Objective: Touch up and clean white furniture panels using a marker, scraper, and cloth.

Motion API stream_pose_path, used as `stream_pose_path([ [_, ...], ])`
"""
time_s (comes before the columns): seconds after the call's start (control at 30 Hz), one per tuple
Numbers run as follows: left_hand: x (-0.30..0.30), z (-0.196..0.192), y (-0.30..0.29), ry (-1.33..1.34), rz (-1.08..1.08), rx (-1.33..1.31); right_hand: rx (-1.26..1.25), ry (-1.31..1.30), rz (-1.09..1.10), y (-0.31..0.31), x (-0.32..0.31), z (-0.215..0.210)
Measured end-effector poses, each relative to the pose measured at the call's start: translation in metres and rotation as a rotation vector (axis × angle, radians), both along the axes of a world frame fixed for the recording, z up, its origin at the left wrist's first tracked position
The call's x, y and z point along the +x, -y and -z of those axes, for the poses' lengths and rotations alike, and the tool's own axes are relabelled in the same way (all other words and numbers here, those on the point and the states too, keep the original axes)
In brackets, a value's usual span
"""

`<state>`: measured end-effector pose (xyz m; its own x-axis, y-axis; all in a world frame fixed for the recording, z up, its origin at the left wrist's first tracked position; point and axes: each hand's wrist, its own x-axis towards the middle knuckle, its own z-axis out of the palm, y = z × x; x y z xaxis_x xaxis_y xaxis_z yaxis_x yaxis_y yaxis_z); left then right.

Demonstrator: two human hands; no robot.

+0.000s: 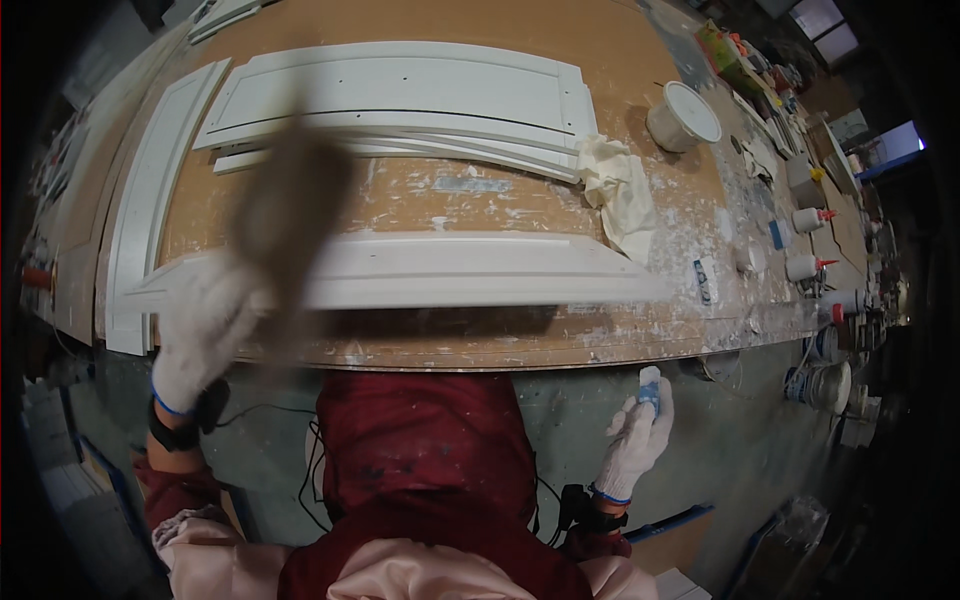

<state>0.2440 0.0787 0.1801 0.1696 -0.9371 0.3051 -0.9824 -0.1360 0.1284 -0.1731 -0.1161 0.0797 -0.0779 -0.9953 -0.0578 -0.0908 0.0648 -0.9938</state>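
A long white panel point(440, 275) with a raised border is tilted above the near part of the table, a dark shadow under it and its right end blurred. My left hand point(207, 318), in a white glove, grips its left end, though the fingers are partly hidden. A dark brown blurred shape point(290, 205) covers part of that hand and panel; its kind cannot be made out. Off the table's front edge, my right hand point(637, 440), also gloved, is closed around a small blue and white block point(650, 388), possibly a sanding pad.
White panels point(400, 95) lie stacked at the back, another point(150, 200) along the left. A cream cloth point(618, 195) rests beside the stack. A white bucket point(685, 117), glue bottles point(808, 220) and a blue-white packet point(705, 282) stand or lie rightward on the paint-spotted table point(400, 205).
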Motion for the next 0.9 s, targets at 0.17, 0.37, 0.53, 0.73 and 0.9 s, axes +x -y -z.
stream_pose_path([
  [0.17,0.032,-0.051,0.066,-0.492,-0.117,0.334,-0.022,0.016,0.031,-0.002,-0.002,-0.002],
  [0.37,0.057,-0.026,0.105,-0.688,-0.075,0.444,0.011,0.072,-0.021,-0.009,-0.002,0.006],
  [0.53,0.081,0.012,0.122,-0.727,-0.006,0.474,-0.006,0.070,-0.065,-0.008,0.002,0.009],
  [0.73,0.102,0.047,0.116,-0.788,-0.031,0.477,0.046,0.068,-0.054,-0.006,0.012,0.011],
  [0.9,0.102,0.057,0.115,-0.747,-0.020,0.589,0.029,0.116,-0.073,-0.002,0.015,0.013],
])
